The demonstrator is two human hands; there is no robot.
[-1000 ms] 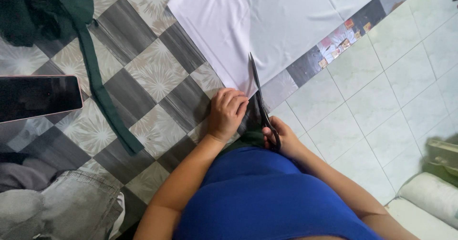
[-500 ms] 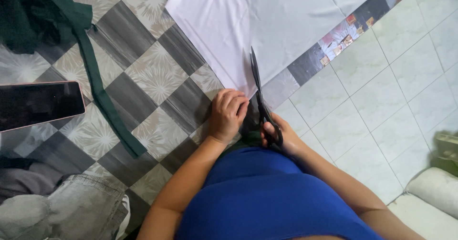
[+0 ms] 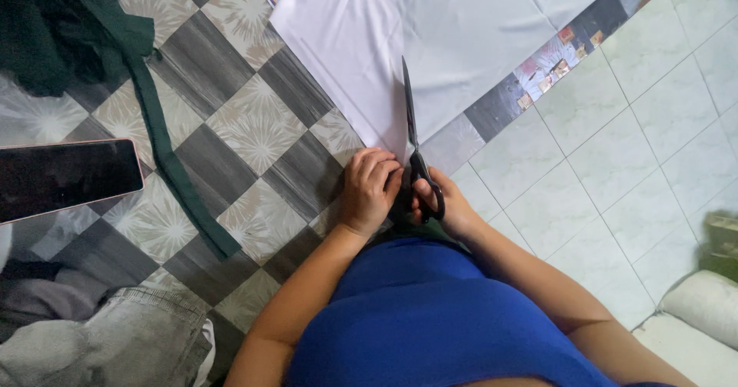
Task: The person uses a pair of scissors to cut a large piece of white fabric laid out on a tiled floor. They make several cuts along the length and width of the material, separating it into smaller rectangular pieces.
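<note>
Seen from above, a person in a blue top (image 3: 430,318) sits on a tiled floor (image 3: 607,156), cutting cloth. The right hand (image 3: 450,206) is closed through the loops of a pair of black scissors (image 3: 413,152), its fingers gripping the handles, while the blades lie nearly together and point away along the near edge of a white sheet of fabric (image 3: 453,41). Just beside it, touching the same near edge, the left hand (image 3: 369,191) presses down with fingers curled, pinning the fabric to the floor. The white fabric spreads from the hands toward the far edge of the floor, across both the grey checkered tiles and the pale square tiles, covering part of a patterned border strip (image 3: 530,83) between them. Well off to the left lie a dark phone (image 3: 65,178), crumpled grey jeans (image 3: 115,348) and, farther off, a long strip of dark green cloth (image 3: 157,137).
</note>
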